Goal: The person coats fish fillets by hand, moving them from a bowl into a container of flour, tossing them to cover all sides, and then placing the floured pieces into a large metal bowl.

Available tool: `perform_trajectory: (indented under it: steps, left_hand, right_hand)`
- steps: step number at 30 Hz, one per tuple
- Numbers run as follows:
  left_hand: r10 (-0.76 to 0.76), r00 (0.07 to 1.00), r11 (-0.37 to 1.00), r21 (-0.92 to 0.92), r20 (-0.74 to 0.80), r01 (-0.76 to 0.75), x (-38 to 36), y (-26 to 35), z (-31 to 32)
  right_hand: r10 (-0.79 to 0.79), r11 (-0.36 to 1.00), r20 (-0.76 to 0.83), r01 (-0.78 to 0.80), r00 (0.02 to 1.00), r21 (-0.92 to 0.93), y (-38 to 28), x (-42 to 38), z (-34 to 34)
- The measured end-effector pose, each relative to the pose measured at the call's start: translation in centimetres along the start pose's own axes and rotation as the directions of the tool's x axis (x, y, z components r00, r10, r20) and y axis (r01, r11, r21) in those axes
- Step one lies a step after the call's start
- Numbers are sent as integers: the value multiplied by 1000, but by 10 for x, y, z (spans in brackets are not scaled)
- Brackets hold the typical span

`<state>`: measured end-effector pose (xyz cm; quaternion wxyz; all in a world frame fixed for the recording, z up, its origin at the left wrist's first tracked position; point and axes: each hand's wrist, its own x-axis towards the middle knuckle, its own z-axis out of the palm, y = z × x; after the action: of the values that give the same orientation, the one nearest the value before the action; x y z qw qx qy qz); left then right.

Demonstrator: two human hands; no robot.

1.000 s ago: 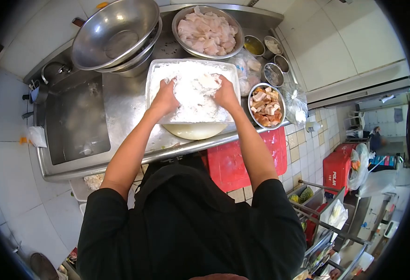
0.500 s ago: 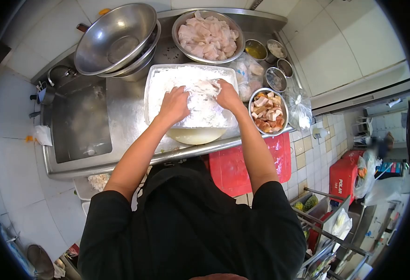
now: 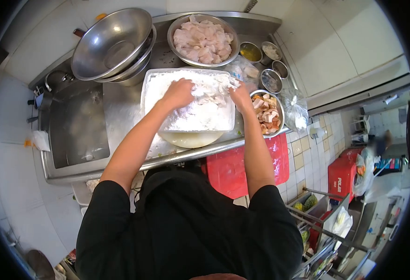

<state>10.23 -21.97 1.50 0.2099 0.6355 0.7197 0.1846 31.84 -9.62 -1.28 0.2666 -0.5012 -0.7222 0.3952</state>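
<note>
A rectangular white tub [image 3: 145,105] filled with white flour [image 3: 191,120] rests on a pale round bowl [image 3: 191,140] at the counter's front edge. My left hand [image 3: 180,93] is in the flour near the tub's middle, its fingertips hidden in the powder. Near the tub's right wall, my right hand [image 3: 239,95] is at some flour-coated pieces [image 3: 216,93], with its fingers bent and whitened. Whether it grips a piece is unclear. Right of the tub stands a metal bowl of browned meat chunks [image 3: 266,114]. Behind it, a large metal bowl holds pale raw meat slices [image 3: 202,41].
Stacked metal bowls [image 3: 116,46] stand at the back left, beside a sink basin [image 3: 79,126]. Small metal containers [image 3: 250,52] and plastic bags [image 3: 294,112] line the right side. A red lid [image 3: 247,170] lies below the counter edge. A blurred person [image 3: 383,142] is far right.
My left hand has moved slightly right and up within the tub. The right hand has shifted right towards the tub's wall. The coated pieces lie more exposed, and the whole view has shifted a little.
</note>
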Motion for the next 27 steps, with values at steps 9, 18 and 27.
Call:
perform_trajectory:
  steps: [9, 18, 27]
  left_hand:
    - [-373, 922, 518, -801, 105, 300, -6, -35, -50]
    - [-422, 902, 510, -797, 97, 324, -13, -37, -43]
    - [-162, 987, 634, -767, -7, 98, 20, 18, -23]
  right_hand:
    - [-69, 986, 217, 100, 974, -135, -85, -22, 9]
    - [-59, 979, 277, 109, 959, -170, -52, -7, 22]
    - [86, 207, 349, -359, 933, 910, -8, -26, 41]
